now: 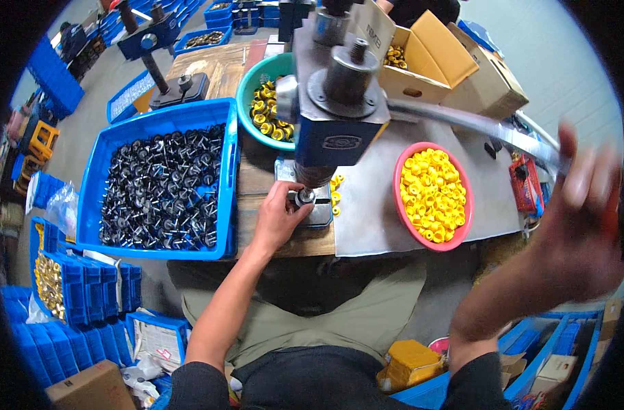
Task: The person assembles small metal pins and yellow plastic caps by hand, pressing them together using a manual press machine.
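A blue arbor press [353, 130] stands on the bench in front of me, its ram directly above a small round dark part [304, 197] on the press base [319, 215]. My left hand [279, 215] pinches that part between thumb and fingers, close under the ram. The long metal press lever [476, 124] reaches out to the right. Around its far end my right hand [582, 212] is closed, raised and smeared by motion. Several small yellow caps [336, 195] lie beside the base.
A blue crate [232, 205] of black stemmed parts stands left. Behind the press sits a green basin [247, 89] with yellow-and-dark pieces. A pink bowl [399, 198] of yellow caps is right. Farther back are an open cardboard box [421, 85] and another press [151, 41].
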`<state>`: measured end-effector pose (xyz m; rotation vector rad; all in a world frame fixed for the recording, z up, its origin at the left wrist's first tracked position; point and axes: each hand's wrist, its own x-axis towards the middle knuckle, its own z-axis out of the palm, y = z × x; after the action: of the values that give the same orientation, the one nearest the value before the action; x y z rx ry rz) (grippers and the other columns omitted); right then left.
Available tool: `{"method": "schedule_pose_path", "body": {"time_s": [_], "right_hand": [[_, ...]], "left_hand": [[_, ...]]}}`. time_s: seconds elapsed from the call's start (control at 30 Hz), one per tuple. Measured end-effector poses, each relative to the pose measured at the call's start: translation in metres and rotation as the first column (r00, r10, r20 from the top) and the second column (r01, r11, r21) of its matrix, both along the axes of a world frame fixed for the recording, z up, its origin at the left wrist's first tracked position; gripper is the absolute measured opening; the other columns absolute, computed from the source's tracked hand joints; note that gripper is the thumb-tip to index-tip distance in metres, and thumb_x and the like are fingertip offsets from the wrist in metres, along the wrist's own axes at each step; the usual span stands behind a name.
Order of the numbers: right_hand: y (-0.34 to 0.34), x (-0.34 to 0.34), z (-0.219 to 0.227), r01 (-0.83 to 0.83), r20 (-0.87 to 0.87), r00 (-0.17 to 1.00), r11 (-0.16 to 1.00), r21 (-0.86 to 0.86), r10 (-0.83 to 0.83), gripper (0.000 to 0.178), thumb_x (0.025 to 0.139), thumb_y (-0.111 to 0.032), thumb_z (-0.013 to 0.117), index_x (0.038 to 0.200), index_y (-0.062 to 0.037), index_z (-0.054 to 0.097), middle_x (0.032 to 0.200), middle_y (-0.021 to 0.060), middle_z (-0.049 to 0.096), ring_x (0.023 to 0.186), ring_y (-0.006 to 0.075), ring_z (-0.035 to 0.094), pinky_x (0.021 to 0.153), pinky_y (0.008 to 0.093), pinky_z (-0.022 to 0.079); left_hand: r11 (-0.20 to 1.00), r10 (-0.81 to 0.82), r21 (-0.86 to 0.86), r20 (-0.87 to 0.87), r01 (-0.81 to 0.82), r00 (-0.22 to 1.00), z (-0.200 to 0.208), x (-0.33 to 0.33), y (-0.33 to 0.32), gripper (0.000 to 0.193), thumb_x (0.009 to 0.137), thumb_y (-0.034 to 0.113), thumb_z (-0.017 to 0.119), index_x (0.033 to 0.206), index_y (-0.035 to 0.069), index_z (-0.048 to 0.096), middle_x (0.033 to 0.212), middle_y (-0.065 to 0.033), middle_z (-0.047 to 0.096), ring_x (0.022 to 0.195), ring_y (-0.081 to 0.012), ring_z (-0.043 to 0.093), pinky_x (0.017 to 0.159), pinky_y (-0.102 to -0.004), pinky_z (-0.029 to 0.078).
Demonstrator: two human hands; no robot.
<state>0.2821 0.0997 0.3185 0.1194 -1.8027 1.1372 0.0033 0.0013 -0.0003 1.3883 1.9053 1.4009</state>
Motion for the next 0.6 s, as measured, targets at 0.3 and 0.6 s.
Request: {"method": "schedule_pose_path", "body": {"time_s": [0.3, 0.6], "right_hand": [[-0.107, -0.009, -0.224, 0.723, 0.260, 0.629, 0.674, 0.153, -0.733, 0.050, 0.099, -0.033, 0.039, 0.136, -0.0005, 0.048, 0.131, 0.0269, 0.055, 0.122, 0.0406, 0.056, 0.108, 0.0560, 0.041], [-0.086, 0.000, -0.158, 0.286, -0.070, 0.957, 0.956, 0.069, -0.281, 0.041, 0.104, -0.037, 0.041, 0.111, 0.0007, 0.053, 0.115, 0.0270, 0.059, 0.086, 0.0357, 0.070, 0.068, 0.0454, 0.063]], "left_hand": [[1.000, -0.004, 0.027, -0.033, 0.004, 0.999, -0.002, 0.001, 0.005, 0.040, 0.073, 0.008, 0.082, 0.106, 0.003, 0.060, 0.096, -0.0098, 0.059, 0.068, -0.0200, 0.057, 0.064, -0.0328, 0.049], [0.999, 0.031, 0.010, 0.050, -0.032, 0.998, -0.007, 0.002, 0.004, 0.040, 0.072, 0.007, 0.082, 0.106, 0.002, 0.062, 0.095, -0.0071, 0.059, 0.068, -0.0141, 0.055, 0.064, -0.0299, 0.049]]}}
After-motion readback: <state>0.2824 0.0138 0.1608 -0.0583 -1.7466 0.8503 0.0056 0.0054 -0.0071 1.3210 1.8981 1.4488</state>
